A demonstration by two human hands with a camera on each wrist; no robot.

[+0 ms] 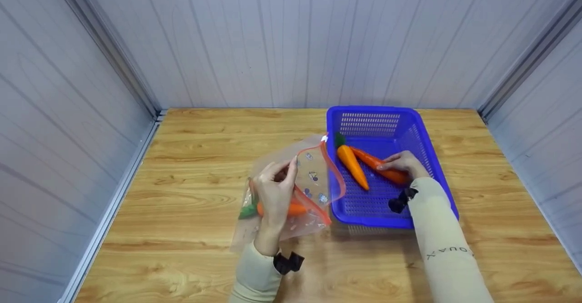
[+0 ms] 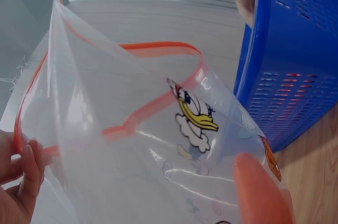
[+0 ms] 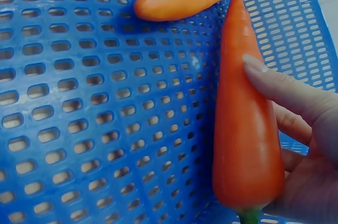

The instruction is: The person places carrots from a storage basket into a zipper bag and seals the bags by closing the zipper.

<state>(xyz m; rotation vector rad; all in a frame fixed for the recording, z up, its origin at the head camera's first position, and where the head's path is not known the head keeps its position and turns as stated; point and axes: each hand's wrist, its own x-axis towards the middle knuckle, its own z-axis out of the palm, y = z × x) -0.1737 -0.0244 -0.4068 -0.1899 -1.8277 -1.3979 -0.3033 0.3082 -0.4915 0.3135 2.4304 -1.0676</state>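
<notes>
My left hand point(image 1: 274, 193) pinches the red-zipped rim of a clear plastic zip bag point(image 1: 313, 169), whose mouth gapes toward the basket. Cartoon prints show on the bag point(image 2: 116, 171) in the left wrist view. Inside it lies an orange carrot point(image 1: 296, 209) with a green top, partly hidden behind my left wrist. My right hand point(image 1: 406, 163) reaches into the blue basket point(image 1: 370, 222) and grips a red-orange carrot point(image 3: 247, 129), thumb on one side and fingers on the other. Beside that one, a lighter orange carrot point(image 1: 353, 166) with a dark green top lies in the basket.
The basket stands on a wood-patterned table point(image 1: 191, 180), its left rim right by the bag's mouth. Pale panelled walls point(image 1: 282, 39) enclose the table at the back and both sides.
</notes>
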